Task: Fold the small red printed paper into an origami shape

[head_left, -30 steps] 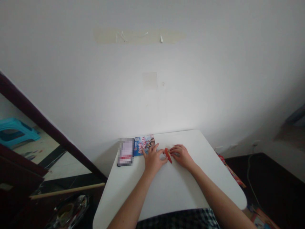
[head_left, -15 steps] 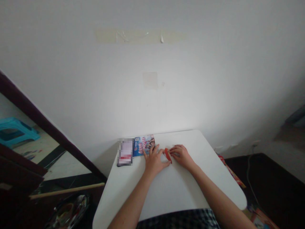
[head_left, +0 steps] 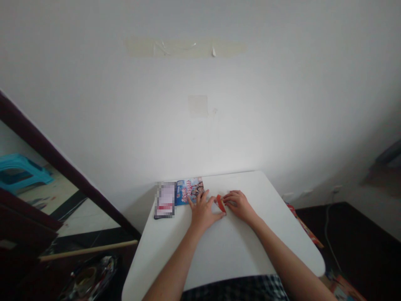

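Note:
A small red piece (head_left: 221, 204), perhaps folded paper, is held low over the white table (head_left: 232, 251) between my two hands. My left hand (head_left: 202, 211) pinches its left side between thumb and index finger, the other fingers spread towards a blue printed leaflet (head_left: 189, 190). From the right, my right hand (head_left: 239, 205) closes its fingertips on the other edge of the red piece. The fingers cover part of it, so its exact kind does not show. Left of the leaflet lies a phone (head_left: 165, 200) with a blurred-out screen.
A white wall (head_left: 266, 104) rises behind the table's back edge. On the left, a dark-framed mirror or opening (head_left: 75, 171) shows a blue plastic stool (head_left: 21, 173). A bin-like container (head_left: 90, 278) stands at lower left. Colourful printed items (head_left: 341, 288) lie at lower right.
The red piece has turned slightly between my fingertips, showing a bit more of its flat face. Both hands stay in nearly the same place.

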{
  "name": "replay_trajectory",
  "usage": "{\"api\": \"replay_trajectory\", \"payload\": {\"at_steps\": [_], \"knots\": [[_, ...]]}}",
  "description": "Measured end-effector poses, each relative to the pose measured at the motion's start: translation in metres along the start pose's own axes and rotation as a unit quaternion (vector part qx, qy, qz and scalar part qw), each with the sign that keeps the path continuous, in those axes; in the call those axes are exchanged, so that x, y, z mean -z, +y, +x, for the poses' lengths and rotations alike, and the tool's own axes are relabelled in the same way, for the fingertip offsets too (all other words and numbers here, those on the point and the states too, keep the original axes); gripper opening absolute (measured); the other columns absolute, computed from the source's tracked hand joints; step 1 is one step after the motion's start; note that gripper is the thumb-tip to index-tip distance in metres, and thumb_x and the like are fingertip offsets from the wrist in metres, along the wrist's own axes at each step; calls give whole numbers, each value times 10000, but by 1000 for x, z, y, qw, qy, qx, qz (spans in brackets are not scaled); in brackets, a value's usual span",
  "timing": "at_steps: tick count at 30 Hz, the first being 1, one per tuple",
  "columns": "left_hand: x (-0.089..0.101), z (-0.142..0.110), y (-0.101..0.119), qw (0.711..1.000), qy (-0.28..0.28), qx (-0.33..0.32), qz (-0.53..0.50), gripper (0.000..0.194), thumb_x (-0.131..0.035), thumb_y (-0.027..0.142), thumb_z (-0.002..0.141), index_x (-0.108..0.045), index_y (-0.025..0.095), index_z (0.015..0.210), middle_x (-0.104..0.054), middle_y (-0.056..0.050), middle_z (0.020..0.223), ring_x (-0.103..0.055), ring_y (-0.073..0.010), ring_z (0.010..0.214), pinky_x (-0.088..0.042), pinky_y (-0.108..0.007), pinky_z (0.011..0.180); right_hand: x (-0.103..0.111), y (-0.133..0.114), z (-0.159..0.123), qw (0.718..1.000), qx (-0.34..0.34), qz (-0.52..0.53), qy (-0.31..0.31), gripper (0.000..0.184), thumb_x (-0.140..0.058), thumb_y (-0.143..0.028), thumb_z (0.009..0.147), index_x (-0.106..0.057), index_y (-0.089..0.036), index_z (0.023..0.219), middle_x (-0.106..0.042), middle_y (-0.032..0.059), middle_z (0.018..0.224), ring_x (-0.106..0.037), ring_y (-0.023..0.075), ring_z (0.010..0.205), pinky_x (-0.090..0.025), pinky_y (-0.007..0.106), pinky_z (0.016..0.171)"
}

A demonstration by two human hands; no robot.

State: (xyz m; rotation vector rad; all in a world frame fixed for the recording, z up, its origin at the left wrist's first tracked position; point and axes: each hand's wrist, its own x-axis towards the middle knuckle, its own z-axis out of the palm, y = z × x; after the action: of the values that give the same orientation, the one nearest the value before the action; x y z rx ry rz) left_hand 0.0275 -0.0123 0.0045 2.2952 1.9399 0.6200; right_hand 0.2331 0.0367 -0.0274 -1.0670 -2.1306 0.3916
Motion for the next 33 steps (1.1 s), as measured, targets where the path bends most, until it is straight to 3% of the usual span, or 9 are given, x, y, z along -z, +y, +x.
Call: {"api": "replay_trajectory", "payload": {"at_steps": [7, 14, 27, 33], "knots": [[-5, 6, -5, 999, 40, -13, -2, 288, -698, 516, 790, -702, 352, 1027, -517, -24, 1469, -386, -344, 1389, -46, -770, 1133, 0, 0, 0, 1000, 5, 14, 3, 143, -641, -242, 880, -761, -290, 942, -762, 18, 1019, -632, 223, 1063, -439, 434, 1025], [-5, 12, -10, 998, 18, 34, -39, 222, -744, 389, 776, -738, 349, 994, -537, -40, 1440, -416, -333, 1367, -82, -747, 1141, 0, 2, -2, 1000, -1, 8, 23, 106, -685, -306, 861, -770, -284, 921, -760, 40, 967, -632, 232, 1041, -468, 413, 975], [-8, 13, -12, 997, 27, 21, -76, 30, -730, 306, 806, -740, 285, 786, -569, -26, 1415, -427, -310, 1369, -56, -774, 1126, -4, -1, -4, 999, -8, -25, 31, 73, -712, -299, 837, -767, -285, 884, -694, 58, 1022, -584, 242, 1068, -473, 425, 955], [-6, 12, -9, 996, 34, 18, -82, 29, -708, 305, 822, -733, 291, 815, -549, -3, 1449, -432, -316, 1370, -52, -791, 1118, -8, -1, -6, 996, -46, -44, 64, 232, -739, -296, 811, -757, -284, 1042, -634, 105, 1137, -505, 292, 1168, -466, 488, 995]]}}
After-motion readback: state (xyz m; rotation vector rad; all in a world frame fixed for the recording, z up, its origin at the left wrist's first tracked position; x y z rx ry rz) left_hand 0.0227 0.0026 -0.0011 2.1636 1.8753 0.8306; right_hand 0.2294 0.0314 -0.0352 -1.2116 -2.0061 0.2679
